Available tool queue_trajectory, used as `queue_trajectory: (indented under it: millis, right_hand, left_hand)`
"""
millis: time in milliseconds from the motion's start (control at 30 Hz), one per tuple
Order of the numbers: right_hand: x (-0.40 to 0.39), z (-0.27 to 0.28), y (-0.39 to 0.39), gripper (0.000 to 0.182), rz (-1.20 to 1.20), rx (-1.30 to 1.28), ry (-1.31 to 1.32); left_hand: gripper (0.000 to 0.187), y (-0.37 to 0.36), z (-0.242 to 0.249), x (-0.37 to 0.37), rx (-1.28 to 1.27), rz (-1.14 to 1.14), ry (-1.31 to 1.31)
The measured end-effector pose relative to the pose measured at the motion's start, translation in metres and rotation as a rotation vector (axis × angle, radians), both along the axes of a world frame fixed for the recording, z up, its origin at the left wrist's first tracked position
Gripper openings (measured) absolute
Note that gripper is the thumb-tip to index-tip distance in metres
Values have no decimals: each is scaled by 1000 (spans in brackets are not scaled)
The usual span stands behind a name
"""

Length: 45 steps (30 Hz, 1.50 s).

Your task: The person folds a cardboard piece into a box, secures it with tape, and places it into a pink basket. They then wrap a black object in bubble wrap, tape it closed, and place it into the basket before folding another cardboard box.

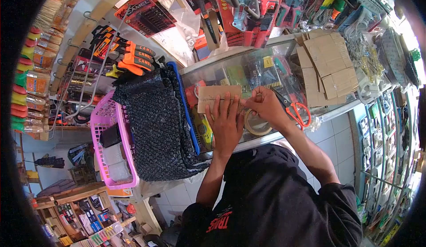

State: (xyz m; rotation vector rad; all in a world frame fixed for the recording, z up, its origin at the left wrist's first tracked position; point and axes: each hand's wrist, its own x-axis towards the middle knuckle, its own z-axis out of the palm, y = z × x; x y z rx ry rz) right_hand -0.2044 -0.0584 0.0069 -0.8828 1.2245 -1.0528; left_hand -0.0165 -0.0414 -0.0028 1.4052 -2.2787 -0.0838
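A small brown piece of cardboard (219,93) lies on the glass counter in front of me. My left hand (225,125) rests flat across it, fingers stretched out and slightly apart. At the cardboard's right edge, my right hand (267,108) has its thumb and fingertips pinched together; what lies between them is too small to make out. A roll of tape (256,125) sits just under and beside the right hand. Scissors (296,112) with orange-and-black handles lie to the right of that hand, partly behind it.
Left of the cardboard lies a stack of black bubble wrap (155,127) beside a pink basket (134,176). Folded cardboard (328,63) lies at the counter's right. Packaged tools (253,12) hang overhead along the far side. The glass counter's metal edge (266,139) runs close to my body.
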Motion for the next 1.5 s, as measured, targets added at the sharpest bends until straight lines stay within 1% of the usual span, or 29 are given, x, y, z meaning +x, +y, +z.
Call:
queue_trajectory:
  millis: [100,200,400,533,600,800,1000,1233,1333,1433,1500]
  right_hand:
    - [6,-1,1,32,-29,-67,180]
    - [14,-21,-3,30,-107,-291,306]
    - [24,-12,3,22,-141,-315,404]
    - [27,-12,2,23,-109,-312,486]
    - [27,-11,2,23,-110,-331,496]
    - [26,1,-1,26,-50,-239,553]
    - [30,-10,0,27,-77,-300,611]
    - [28,-6,-2,26,-71,-248,591]
    - [24,-13,-5,26,-59,-258,544]
    - [21,-16,-6,27,-67,-300,537]
    - [20,-21,-7,26,-75,-327,543]
  left_hand:
    - [48,0,-3,0,0,3,1]
    - [47,1,-5,0,-9,7,7]
    - [47,1,-6,-2,-13,14,14]
    - [55,1,-9,0,7,5,30]
    - [54,0,-7,0,8,4,15]
    - [53,0,-8,1,3,-13,20]
    - [53,1,-9,2,35,-27,27]
    - [54,0,-9,2,54,-34,72]
    - [47,-1,-3,0,53,-20,128]
    - [34,-7,-4,-8,-26,22,227]
    - [26,-10,-7,-19,-109,83,237]
